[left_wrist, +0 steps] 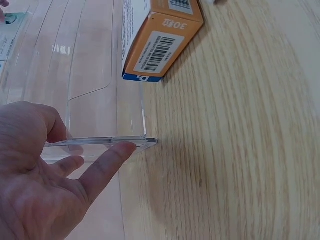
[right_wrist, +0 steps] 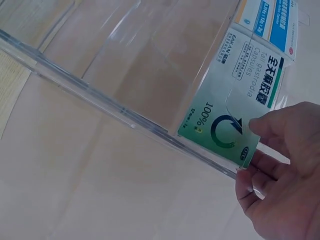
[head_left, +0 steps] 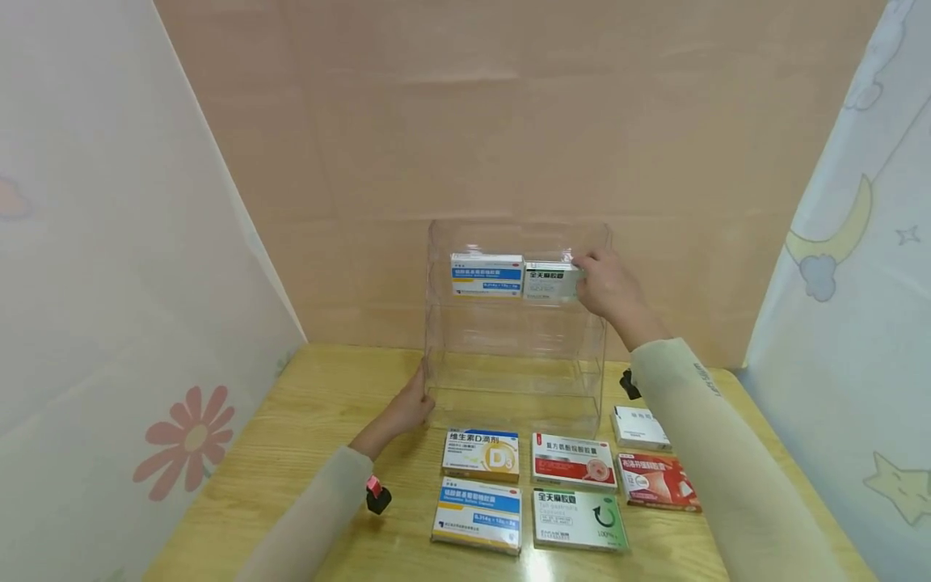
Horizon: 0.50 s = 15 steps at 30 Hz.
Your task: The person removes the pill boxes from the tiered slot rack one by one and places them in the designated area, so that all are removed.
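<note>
A clear acrylic rack (head_left: pixel 520 386) with several tiers stands upright on the table. My left hand (head_left: pixel 409 406) grips its left side panel low down, thumb and fingers on both faces of the panel's edge (left_wrist: pixel 95 142) in the left wrist view. On the top tier my right hand (head_left: pixel 609 289) pinches the right end of a white-and-green capsule box (right_wrist: pixel 227 117). Its thumb presses the printed front, and the other fingers are partly hidden behind the box end. Left of that box, on the same tier, stands a blue-and-white medicine box (head_left: pixel 486 276).
In front of the rack, medicine boxes lie flat on the wooden table (head_left: pixel 327 388): an orange-and-white vitamin D box (head_left: pixel 476 454), a red-and-white box (head_left: pixel 573 462), a blue-and-white box (head_left: pixel 478 515) and a green-and-white box (head_left: pixel 579 520). A red box (head_left: pixel 655 481) and a white box (head_left: pixel 638 428) lie near my right sleeve.
</note>
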Tool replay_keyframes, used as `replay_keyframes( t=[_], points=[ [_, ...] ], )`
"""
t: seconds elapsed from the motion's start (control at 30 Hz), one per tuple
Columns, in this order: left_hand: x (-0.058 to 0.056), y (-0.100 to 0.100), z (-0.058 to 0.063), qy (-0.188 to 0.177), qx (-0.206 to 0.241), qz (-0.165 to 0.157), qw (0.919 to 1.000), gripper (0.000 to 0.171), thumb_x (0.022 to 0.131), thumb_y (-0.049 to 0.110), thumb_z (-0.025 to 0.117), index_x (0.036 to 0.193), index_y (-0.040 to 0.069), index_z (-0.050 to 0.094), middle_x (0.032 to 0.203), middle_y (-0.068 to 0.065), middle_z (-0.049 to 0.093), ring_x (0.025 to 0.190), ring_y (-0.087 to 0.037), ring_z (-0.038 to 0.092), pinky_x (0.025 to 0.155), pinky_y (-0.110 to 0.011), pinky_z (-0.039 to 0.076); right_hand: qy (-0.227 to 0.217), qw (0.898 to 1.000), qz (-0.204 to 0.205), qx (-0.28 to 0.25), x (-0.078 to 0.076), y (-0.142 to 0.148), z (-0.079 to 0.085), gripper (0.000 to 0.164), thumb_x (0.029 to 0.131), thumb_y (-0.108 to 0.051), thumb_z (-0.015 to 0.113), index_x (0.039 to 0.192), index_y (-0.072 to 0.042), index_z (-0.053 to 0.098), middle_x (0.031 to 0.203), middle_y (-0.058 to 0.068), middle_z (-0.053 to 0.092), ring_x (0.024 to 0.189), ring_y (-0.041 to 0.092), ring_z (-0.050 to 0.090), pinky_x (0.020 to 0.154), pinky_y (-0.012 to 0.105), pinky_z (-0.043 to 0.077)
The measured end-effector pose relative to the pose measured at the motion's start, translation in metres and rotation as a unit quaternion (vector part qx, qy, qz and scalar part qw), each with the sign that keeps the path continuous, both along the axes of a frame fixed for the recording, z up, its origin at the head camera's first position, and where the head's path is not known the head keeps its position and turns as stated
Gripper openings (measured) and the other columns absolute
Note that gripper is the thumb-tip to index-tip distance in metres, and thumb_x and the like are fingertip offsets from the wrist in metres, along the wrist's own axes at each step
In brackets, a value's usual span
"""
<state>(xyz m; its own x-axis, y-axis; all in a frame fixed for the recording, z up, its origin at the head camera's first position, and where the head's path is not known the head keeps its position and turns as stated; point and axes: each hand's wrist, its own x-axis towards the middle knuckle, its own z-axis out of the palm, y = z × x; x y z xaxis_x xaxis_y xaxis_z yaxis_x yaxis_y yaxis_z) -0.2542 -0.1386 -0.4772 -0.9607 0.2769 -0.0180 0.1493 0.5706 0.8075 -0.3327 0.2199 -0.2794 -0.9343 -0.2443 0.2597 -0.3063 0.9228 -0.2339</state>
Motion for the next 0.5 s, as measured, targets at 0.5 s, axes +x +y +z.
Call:
replay_keyframes(
  t=[0.5],
  points=[
    [-0.002,0.001,-0.003,0.008,-0.002,-0.006,0.9999,0.082,0.097,-0.001,0.044,0.160,-0.001,-0.008,0.161,-0.035,0.017,0.052,-0.011,0.050,0.046,-0.023,0.043,0.026,0.998,0.015,-0.060,0.005,0.001,0.015,0.034,0.101,-0.002,0.055,0.135,0.001,0.056,0.133,0.024,0.054,0.117,0.042,0.053,0.094,0.055,0.049]
  ],
)
